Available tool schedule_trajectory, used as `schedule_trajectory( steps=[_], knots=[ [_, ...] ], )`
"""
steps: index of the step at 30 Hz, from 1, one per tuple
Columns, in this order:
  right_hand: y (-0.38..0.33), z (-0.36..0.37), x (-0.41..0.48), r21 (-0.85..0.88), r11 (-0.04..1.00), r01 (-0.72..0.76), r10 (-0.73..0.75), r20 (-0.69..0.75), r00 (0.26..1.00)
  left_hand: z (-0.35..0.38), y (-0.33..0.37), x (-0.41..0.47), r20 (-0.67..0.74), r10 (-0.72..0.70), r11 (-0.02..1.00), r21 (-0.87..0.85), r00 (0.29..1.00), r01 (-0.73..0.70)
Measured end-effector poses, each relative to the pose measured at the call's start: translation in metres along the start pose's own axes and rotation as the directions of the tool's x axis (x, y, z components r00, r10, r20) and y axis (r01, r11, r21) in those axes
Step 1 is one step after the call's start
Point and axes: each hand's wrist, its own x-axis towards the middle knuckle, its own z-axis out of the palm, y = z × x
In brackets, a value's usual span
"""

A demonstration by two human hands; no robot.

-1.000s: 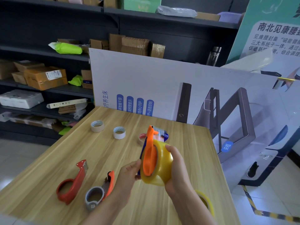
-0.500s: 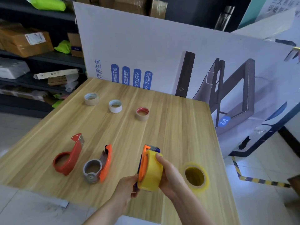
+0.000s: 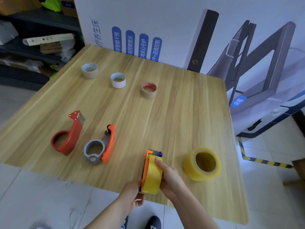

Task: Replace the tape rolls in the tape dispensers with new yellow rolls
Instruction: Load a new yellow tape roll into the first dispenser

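Observation:
An orange-and-blue tape dispenser (image 3: 147,160) carrying a yellow roll (image 3: 152,176) stands on edge near the table's front edge. My right hand (image 3: 168,180) grips the roll from the right, index finger on top. My left hand (image 3: 132,194) holds the dispenser's lower left side. Just to the right, a second yellow roll (image 3: 202,163) lies flat on the table. At front left lie a red dispenser (image 3: 67,136) with an empty hoop and an orange dispenser (image 3: 102,147) holding a grey core.
Three nearly used-up rolls (image 3: 90,70) (image 3: 118,80) (image 3: 149,90) sit in a row at the back of the wooden table (image 3: 181,116). A large printed board (image 3: 173,27) stands behind it. Dark shelves (image 3: 38,38) with boxes are at far left. My shoes (image 3: 152,223) show below the front edge.
The loaded dispenser came down from chest height to the table surface, both hands still on it. The camera tilted downward, bringing the second yellow roll fully into sight.

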Motion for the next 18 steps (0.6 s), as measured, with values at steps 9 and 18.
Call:
schedule_trajectory(
  steps=[9, 18],
  knots=[
    [0.012, -0.005, 0.017, -0.023, 0.999, -0.04, 0.041, 0.04, 0.998, -0.01, 0.007, 0.004, 0.061, -0.085, 0.926, 0.373, 0.995, 0.056],
    [0.014, -0.007, 0.017, -0.184, 0.983, 0.024, -0.022, 0.014, 1.0, -0.017, 0.049, -0.015, 0.229, 0.473, 0.728, 0.444, 0.851, -0.523]
  ],
)
